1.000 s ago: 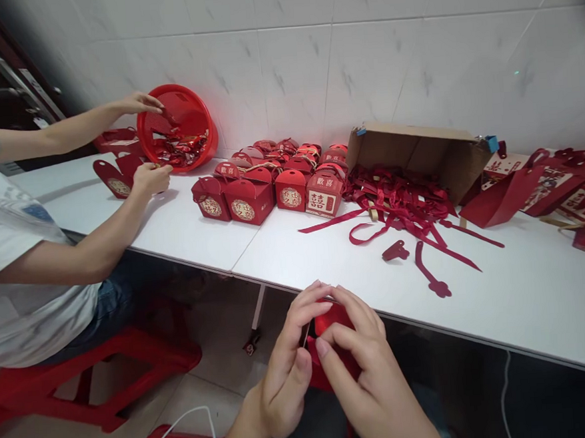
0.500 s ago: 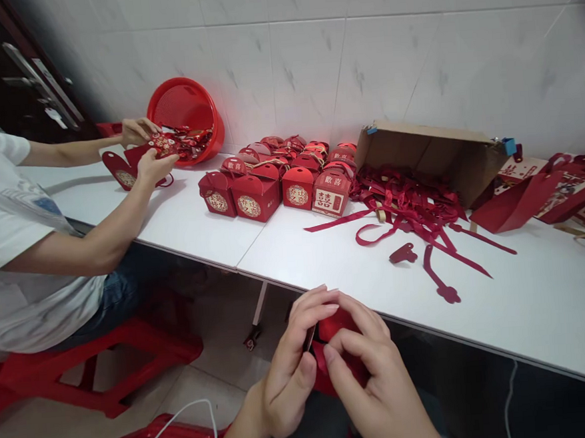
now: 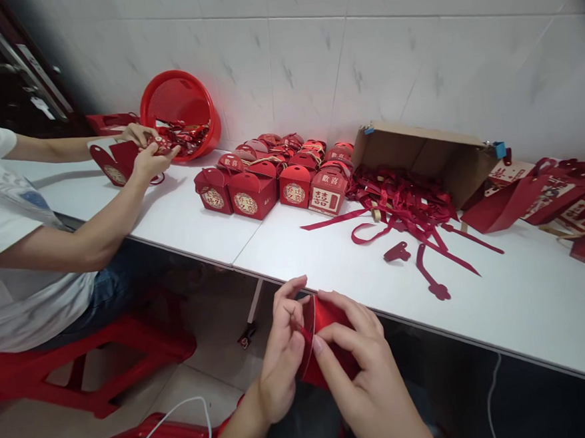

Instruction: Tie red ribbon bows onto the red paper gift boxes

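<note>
In front of the table edge, low in the head view, I hold a small red paper gift box (image 3: 327, 317) between both hands. My right hand (image 3: 365, 364) is closed round its right side, thumb and fingertips pressing the edge of a panel. On the opposite side, my left hand (image 3: 285, 356) has its thumb and bent forefinger together on a dark red ribbon (image 3: 305, 333) at the panel's edge. My fingers cover much of the box.
On the white table (image 3: 295, 259) stand several filled red gift boxes (image 3: 253, 195). Red ribbons (image 3: 406, 194) spill from a cardboard box (image 3: 418, 150); loose paper tags lie nearer. At left, a co-worker's hands (image 3: 151, 159) hold a red packet by a red basket (image 3: 178, 97).
My left fingers have shifted from covering the box's top to pinching at the ribbon, and more of the box shows. The co-worker's hands and open box have moved slightly. The view has shifted a little.
</note>
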Motion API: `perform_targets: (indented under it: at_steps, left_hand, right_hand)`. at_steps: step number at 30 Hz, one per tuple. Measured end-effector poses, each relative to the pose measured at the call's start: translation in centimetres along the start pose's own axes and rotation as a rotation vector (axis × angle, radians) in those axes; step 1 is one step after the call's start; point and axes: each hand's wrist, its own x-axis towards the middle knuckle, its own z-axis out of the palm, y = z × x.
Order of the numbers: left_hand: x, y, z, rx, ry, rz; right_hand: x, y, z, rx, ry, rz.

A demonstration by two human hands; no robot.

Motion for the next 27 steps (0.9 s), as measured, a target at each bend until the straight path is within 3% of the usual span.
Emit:
perform_targets:
  at_steps: [4,9,11,15,18,22,27]
  left_hand:
    - [0.6,0.3,-0.2,0.094,0.024,-0.026]
    - [0.7,-0.6,-0.9,0.043,0.115,-0.033]
    - [0.5,-1.2,-1.1,0.006,0.177,-0.053]
    - [0.1,-2.3,-1.3,-0.081,0.342,-0.141]
    - [0.3,-3.1,-1.3,0.012,0.371,-0.174]
    - [0.9,-4.5,-2.1,0.208,0.295,-0.215]
    - [1.2,-6.8,-4.0,0.450,0.152,-0.333]
  right_hand:
    - [0.0,-0.5,0.0,0.073,0.087,0.005]
    - [-2.0,1.0,-1.4,0.251,0.524,0.111]
    - [-3.4,2.6,-2.0,0.269,0.581,0.142]
    - [-6.3,6.0,-1.8,0.333,0.347,0.199]
    - [-7.5,7.5,-0.2,0.526,0.139,0.319]
    - [-7.8,8.1,1.6,0.681,0.035,0.519]
    - [-8.0,9.4,1.5,0.563,-0.039,0.608]
